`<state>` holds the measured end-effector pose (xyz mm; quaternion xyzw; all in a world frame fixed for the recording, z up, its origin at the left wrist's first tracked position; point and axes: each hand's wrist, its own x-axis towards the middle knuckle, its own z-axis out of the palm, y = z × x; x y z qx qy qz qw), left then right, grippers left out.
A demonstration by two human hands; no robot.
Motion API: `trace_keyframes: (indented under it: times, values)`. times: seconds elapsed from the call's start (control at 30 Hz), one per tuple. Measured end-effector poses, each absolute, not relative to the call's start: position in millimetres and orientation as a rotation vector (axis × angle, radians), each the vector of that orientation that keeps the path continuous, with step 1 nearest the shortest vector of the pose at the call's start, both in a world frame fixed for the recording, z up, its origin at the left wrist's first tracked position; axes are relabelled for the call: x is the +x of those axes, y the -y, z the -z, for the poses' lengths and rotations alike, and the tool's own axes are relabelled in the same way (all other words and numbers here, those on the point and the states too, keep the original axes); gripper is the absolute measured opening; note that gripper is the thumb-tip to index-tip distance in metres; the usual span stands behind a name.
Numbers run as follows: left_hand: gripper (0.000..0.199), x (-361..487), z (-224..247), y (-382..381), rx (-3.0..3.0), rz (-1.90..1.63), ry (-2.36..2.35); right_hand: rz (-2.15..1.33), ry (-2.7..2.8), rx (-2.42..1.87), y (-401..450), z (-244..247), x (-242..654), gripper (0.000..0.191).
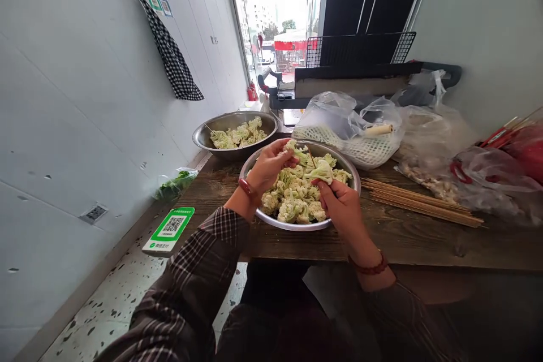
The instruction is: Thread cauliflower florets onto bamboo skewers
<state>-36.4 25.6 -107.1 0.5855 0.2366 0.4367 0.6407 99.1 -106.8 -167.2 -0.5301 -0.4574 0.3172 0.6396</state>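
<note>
R hand (344, 203) pinches stem end of cauli floret (321, 171) btwn thumb + fingers, floret just past fingertips, head pointing up/L twd other hand. L hand (271, 164) is curled, w/ 2nd floret (298, 151) right at its fingertips; can't tell if it grips that or the stick. Thin stick (311, 156) shows btwn the two florets, just above R-hand grip. Metal bowl (292, 227) w/ more cauli pcs (292, 201) sits directly under both hands; 2nd bowl (199, 138), also w/ cauli, is beyond + left of L hand. Stick bundle (424, 203) lies on table right of R hand, plastic bag (331, 110) beyond it

Hard to see: stick ends hidden by florets/fingers, L palm turned away, bowl's far-left rim partly behind L hand, R sleeve (418, 317) dark, cut off at bottom edge
</note>
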Motion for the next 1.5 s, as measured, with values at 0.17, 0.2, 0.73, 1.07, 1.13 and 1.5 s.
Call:
trace_keyframes:
  times: [0.17, 0.2, 0.73, 1.07, 1.13, 1.5]
  values:
    - [0.040, -36.1, 127.7, -28.7, 1.290, -1.054, -0.538, -0.705, 1.168, -1.266, 107.0, 165.5, 99.9, 0.045]
    - [0.042, -36.2, 128.7, -28.2, 1.300, -1.056, -0.526, -0.710, 1.196, -1.280, 106.5, 165.0, 100.1, 0.045]
    - [0.034, -43.3, 130.3, -26.4, 1.097, -1.047, -0.366, -0.721, 1.273, -1.358, 102.3, 168.4, 99.3, 0.048]
    - [0.042, -48.0, 132.0, -23.7, 1.099, -0.938, -0.359, -0.731, 1.295, -1.362, 101.5, 170.8, 99.7, 0.047]
    - [0.043, -48.1, 131.2, -22.3, 1.121, -0.954, -0.371, -0.735, 1.292, -1.352, 101.5, 170.9, 99.6, 0.047]
    - [0.035, -47.2, 128.8, -22.9, 1.201, -1.098, -0.427, -0.719, 1.296, -1.375, 102.3, 169.6, 99.4, 0.049]
